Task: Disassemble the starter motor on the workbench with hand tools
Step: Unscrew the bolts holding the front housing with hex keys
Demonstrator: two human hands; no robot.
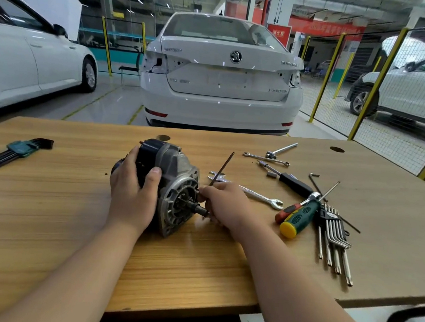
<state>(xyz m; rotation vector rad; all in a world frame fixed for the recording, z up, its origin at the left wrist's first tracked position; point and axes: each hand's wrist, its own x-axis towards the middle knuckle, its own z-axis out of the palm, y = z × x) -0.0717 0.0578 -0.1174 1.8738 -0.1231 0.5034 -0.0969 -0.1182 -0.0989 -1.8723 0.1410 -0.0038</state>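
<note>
Head view.
- Starter motor (175, 162): laid on its side at the middle of the workbench (47, 210), nose flange turned right.
- Left hand (133, 192): clasped over the motor's body, thumb on top.
- Right hand (226, 200): a thin dark hex key (222, 168) is pinched at its lower end, against the flange.

Bench: wooden top (47, 210).
Centre: starter motor (174, 173).
Left: key set in green holder (14, 150).
Right: spanner (257, 193) near motor, black-handled driver (291, 183), green screwdriver (299, 218), fanned key set (333, 230).
Far right: socket handle (281, 149), slim wrench (265, 159).
</note>
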